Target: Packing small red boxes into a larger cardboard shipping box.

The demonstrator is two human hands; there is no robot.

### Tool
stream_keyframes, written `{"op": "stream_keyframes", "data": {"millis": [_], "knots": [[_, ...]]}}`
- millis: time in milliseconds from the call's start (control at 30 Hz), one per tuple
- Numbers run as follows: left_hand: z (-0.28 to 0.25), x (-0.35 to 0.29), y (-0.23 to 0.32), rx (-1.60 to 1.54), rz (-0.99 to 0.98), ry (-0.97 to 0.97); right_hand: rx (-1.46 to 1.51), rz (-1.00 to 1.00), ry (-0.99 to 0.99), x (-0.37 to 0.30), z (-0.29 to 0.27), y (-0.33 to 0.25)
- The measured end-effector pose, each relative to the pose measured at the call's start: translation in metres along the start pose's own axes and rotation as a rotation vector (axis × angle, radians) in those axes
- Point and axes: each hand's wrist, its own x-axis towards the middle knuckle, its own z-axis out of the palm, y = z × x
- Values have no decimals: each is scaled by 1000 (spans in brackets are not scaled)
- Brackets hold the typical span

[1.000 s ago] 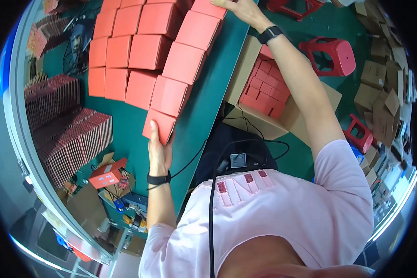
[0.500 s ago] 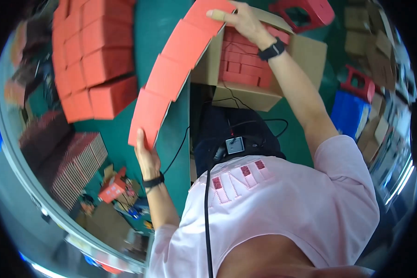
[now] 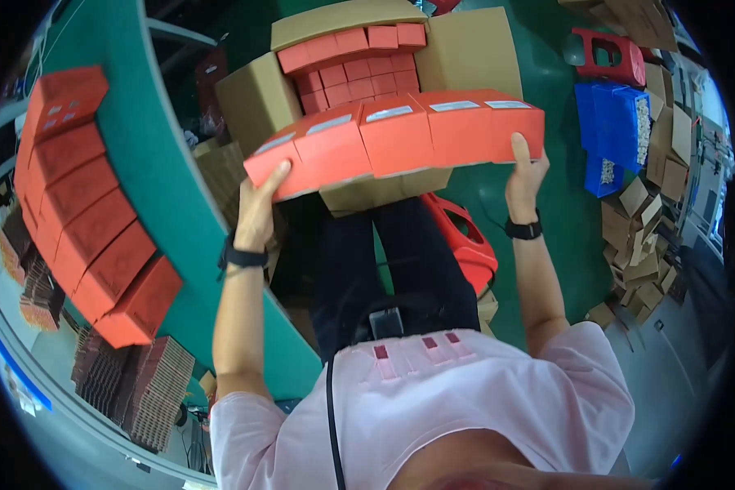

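A row of several red cardboard boxes [image 3: 396, 140] is held level between my two hands. Pale labels show along its upper side. My left hand [image 3: 256, 214] grips the row's left end, thumb on the near face. At the right end, my right hand [image 3: 524, 181] presses its thumb on the near face; its other fingers are mostly hidden. Just beyond and below the row stands an open brown carton [image 3: 472, 51], flaps spread. Rows of similar red boxes [image 3: 359, 80] fill the visible part of the carton; the held row covers its near part.
On the green table [image 3: 200, 265] at the left stands a block of red boxes [image 3: 90, 216], with brown stacked pieces [image 3: 147, 392] nearby. A red stool [image 3: 464, 245] is beside my legs. Farther right are another red stool [image 3: 611, 57], blue bins [image 3: 612, 122] and cardboard scraps [image 3: 641, 245].
The row of red boxes has swung from a steep slant over the table's edge to level in front of the carton. My view has turned toward the carton; both hands keep their hold.
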Motion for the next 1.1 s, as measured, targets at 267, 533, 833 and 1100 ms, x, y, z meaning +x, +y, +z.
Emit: {"op": "stream_keyframes", "data": {"millis": [267,533,833,1100], "knots": [[9,198,-62,43,-62,84,56,128,25,95,79,167],[1,284,-109,292,105,143,84,288,57,143,131,263],[5,342,-162,564,275,282,388,547,-189,177,151,358],[57,307,-177,609,547,715,801,1239,212,130,171,353]]}}
